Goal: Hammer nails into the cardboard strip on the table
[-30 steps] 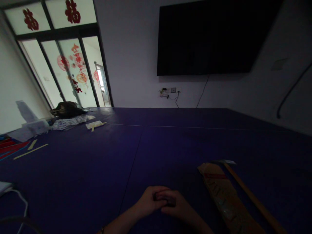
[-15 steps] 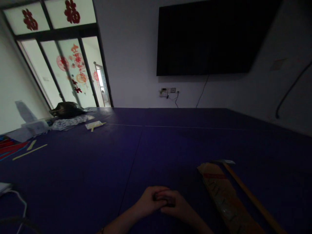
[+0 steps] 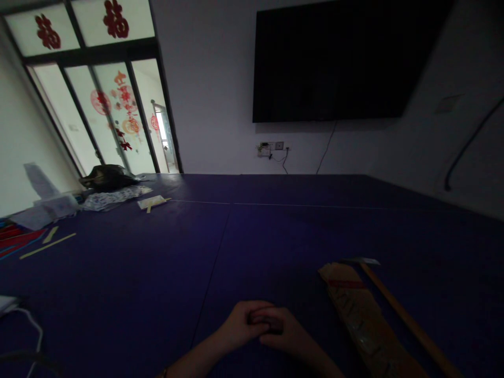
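My left hand (image 3: 239, 326) and my right hand (image 3: 286, 332) rest together on the dark blue table (image 3: 220, 252) near its front edge. Their fingers are curled against each other. The light is dim and I see nothing held in either hand. Just right of my right hand lies a long brown cardboard wrapper (image 3: 362, 315) with a red band. A long wooden stick (image 3: 401, 315) with a pale end piece lies along its far side.
On the left of the table lie yellow strips (image 3: 49, 244), red paper (image 3: 16, 239), a white cable (image 3: 33, 323), a plastic box (image 3: 59, 205), patterned paper (image 3: 114, 197), a black bag (image 3: 108, 176) and a white card (image 3: 153, 201). A black screen (image 3: 338, 58) hangs on the wall.
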{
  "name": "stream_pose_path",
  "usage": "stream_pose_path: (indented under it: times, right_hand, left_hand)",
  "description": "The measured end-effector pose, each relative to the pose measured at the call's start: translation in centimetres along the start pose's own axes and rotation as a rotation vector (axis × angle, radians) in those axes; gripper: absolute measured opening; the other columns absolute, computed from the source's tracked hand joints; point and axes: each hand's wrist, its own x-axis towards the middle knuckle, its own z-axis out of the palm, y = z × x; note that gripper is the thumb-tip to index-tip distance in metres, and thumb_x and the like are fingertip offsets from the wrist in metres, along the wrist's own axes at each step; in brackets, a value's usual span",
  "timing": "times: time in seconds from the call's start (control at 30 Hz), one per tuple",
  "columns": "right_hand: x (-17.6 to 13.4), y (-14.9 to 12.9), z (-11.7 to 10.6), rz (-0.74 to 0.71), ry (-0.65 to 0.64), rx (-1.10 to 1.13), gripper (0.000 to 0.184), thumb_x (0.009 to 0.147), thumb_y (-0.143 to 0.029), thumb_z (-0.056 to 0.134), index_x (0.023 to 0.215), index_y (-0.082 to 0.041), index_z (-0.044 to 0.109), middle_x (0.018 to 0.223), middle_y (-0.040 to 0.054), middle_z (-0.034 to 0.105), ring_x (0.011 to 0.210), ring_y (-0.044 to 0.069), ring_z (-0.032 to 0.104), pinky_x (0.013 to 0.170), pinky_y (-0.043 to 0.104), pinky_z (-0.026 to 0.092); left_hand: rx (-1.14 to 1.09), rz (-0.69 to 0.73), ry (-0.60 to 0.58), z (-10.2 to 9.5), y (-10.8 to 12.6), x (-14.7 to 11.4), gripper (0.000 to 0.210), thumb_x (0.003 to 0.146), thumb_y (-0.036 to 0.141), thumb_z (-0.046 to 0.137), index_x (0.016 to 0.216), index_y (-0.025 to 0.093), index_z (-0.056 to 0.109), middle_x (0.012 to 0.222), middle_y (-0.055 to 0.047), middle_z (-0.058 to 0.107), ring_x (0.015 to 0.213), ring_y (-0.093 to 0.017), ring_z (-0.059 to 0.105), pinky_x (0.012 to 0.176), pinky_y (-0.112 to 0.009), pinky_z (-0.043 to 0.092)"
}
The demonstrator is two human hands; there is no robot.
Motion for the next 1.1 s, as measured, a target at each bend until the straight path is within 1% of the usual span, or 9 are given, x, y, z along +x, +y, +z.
stream_pose_path:
  times: [0.13,0.27,0.37,0.47,0.6,0.8,0.93,1.1]
  right_hand:
    - [0.0,-0.1,0.0,-0.007,0.018,-0.045,0.036,0.058,-0.025,0.071,0.094,-0.019,0.068,0.099,0.0080,0.069,0.095,0.026,0.062,0.086,0.039,0.045]
    - [0.0,-0.1,0.0,-0.023,-0.023,-0.028,0.034,0.059,-0.027,0.070,0.092,-0.019,0.068,0.096,0.0080,0.069,0.094,0.025,0.062,0.086,0.039,0.045]
    - [0.0,0.2,-0.1,-0.016,-0.005,-0.015,0.039,0.059,-0.028,0.071,0.096,-0.019,0.067,0.100,0.0089,0.068,0.096,0.026,0.061,0.087,0.039,0.044]
    - [0.0,0.4,-0.2,-0.010,-0.005,-0.015,0.041,0.058,-0.030,0.072,0.097,-0.019,0.066,0.102,0.0095,0.067,0.098,0.026,0.060,0.087,0.039,0.044]
    - [0.0,0.0,-0.1,-0.013,-0.013,-0.012,0.038,0.058,-0.028,0.072,0.094,-0.017,0.068,0.099,0.0095,0.068,0.095,0.026,0.062,0.085,0.038,0.045]
    - [0.0,-0.8,0.3,-0.017,-0.036,0.030,0.032,0.059,-0.023,0.069,0.091,-0.019,0.069,0.094,0.0071,0.070,0.090,0.024,0.063,0.084,0.037,0.045]
    - [0.0,-0.4,0.3,-0.023,-0.021,0.032,0.034,0.058,-0.021,0.069,0.092,-0.019,0.068,0.096,0.0073,0.070,0.093,0.024,0.063,0.084,0.037,0.045]
    - [0.1,0.2,0.0,-0.014,-0.009,0.003,0.036,0.058,-0.025,0.071,0.094,-0.019,0.068,0.098,0.0077,0.069,0.095,0.025,0.062,0.086,0.039,0.044]
  left_hand:
    - [-0.002,0.009,-0.002,0.0,0.1,0.0,0.039,0.065,0.011,0.057,0.102,0.015,0.063,0.098,-0.005,0.066,0.093,-0.021,0.059,0.084,-0.033,0.043]
    - [0.014,-0.005,0.009,0.0,0.2,0.1,0.038,0.065,0.011,0.057,0.102,0.014,0.063,0.095,-0.005,0.066,0.091,-0.021,0.059,0.083,-0.033,0.043]
    - [0.047,-0.005,-0.018,-0.1,0.3,0.0,0.037,0.065,0.012,0.058,0.102,0.014,0.063,0.096,-0.005,0.066,0.092,-0.022,0.058,0.083,-0.033,0.043]
    - [0.049,0.006,-0.010,-0.1,0.3,0.0,0.039,0.065,0.012,0.057,0.104,0.014,0.062,0.100,-0.005,0.066,0.094,-0.022,0.058,0.085,-0.033,0.043]
    - [0.035,0.003,0.016,0.1,0.5,-0.1,0.039,0.064,0.011,0.057,0.103,0.014,0.062,0.098,-0.005,0.066,0.093,-0.021,0.059,0.084,-0.032,0.043]
    - [-0.013,0.012,-0.011,0.1,0.8,-0.1,0.037,0.065,0.011,0.056,0.102,0.013,0.063,0.096,-0.005,0.067,0.091,-0.021,0.060,0.083,-0.032,0.044]
    - [-0.031,-0.009,0.003,0.2,0.7,-0.1,0.038,0.064,0.011,0.057,0.102,0.014,0.063,0.098,-0.005,0.067,0.093,-0.021,0.059,0.085,-0.033,0.043]
    - [-0.027,0.005,0.002,0.2,0.6,-0.1,0.038,0.064,0.010,0.056,0.102,0.014,0.063,0.098,-0.005,0.067,0.093,-0.021,0.059,0.085,-0.034,0.043]
